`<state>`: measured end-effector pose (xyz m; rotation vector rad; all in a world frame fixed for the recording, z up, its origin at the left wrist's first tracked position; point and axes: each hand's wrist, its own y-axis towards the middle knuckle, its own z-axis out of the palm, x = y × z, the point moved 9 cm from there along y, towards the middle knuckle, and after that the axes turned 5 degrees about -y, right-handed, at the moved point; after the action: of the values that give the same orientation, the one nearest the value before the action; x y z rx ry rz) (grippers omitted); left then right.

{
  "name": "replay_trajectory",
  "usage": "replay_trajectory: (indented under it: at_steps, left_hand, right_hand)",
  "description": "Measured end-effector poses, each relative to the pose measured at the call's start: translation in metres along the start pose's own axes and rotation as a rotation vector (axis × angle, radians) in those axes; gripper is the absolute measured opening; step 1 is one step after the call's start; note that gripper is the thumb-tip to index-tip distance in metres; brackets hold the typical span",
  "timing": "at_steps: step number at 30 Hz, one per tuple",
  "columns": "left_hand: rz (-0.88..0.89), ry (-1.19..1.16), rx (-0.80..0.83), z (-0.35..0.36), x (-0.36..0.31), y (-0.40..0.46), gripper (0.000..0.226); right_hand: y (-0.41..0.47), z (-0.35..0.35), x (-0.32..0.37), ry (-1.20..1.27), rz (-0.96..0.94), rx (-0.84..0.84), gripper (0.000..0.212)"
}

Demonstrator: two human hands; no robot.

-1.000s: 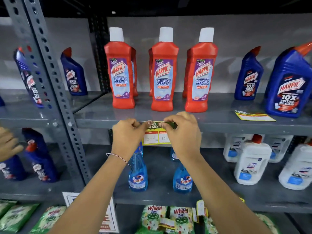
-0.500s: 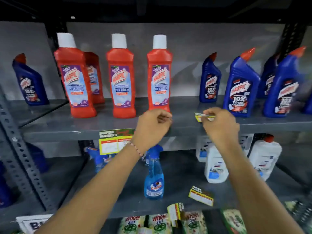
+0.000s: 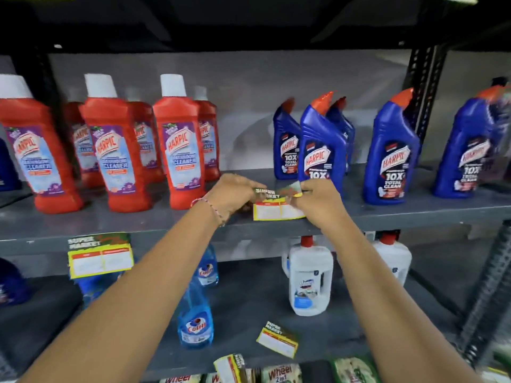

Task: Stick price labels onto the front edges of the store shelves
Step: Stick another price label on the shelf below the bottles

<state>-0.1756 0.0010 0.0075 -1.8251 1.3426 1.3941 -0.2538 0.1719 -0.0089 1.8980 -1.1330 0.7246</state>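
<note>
Pinching a price label by its top corners, the left hand and right hand hold it above the upper shelf, in front of the blue bottles; another label hangs from that shelf's front edge, further left.

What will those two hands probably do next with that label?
Probably lower it and press its top strip onto the shelf's front edge. Both the left hand and right hand pinch the label by its top, in front of the blue bottles.
</note>
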Motion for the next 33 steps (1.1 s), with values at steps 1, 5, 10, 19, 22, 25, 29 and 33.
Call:
replay_trajectory:
  at_steps: [1,5,10,19,22,25,29,33]
  left_hand:
    - [0.012,-0.059,-0.015,0.002,-0.003,-0.006,0.019]
    - [0.105,-0.097,-0.019,0.042,-0.027,-0.032,0.012]
    - [0.151,-0.129,-0.001,0.13,-0.044,-0.039,0.012]
    - [0.251,0.013,-0.063,0.23,-0.069,-0.032,0.017]
    - [0.262,0.054,-0.095,0.236,-0.071,-0.029,0.018]
    - [0.252,0.12,-0.102,0.237,-0.073,-0.025,0.017]
    - [0.269,0.239,-0.143,0.231,-0.079,-0.024,0.025]
    - [0.326,0.311,-0.208,0.216,-0.067,-0.037,0.03]
  right_hand:
    - [-0.001,-0.005,-0.003,0.034,-0.035,0.016,0.018]
    - [-0.02,-0.045,-0.018,0.324,-0.148,0.021,0.035]
    - [-0.028,-0.111,-0.075,0.256,-0.159,-0.098,0.026]
    - [-0.024,-0.178,-0.156,0.166,-0.04,-0.245,0.015]
    - [-0.019,-0.181,-0.162,0.134,-0.042,-0.254,0.012]
    - [-0.017,-0.18,-0.164,0.105,-0.054,-0.278,0.011]
    - [-0.018,-0.191,-0.168,0.015,-0.049,-0.439,0.027]
    - [-0.03,-0.192,-0.188,0.133,0.037,-0.57,0.032]
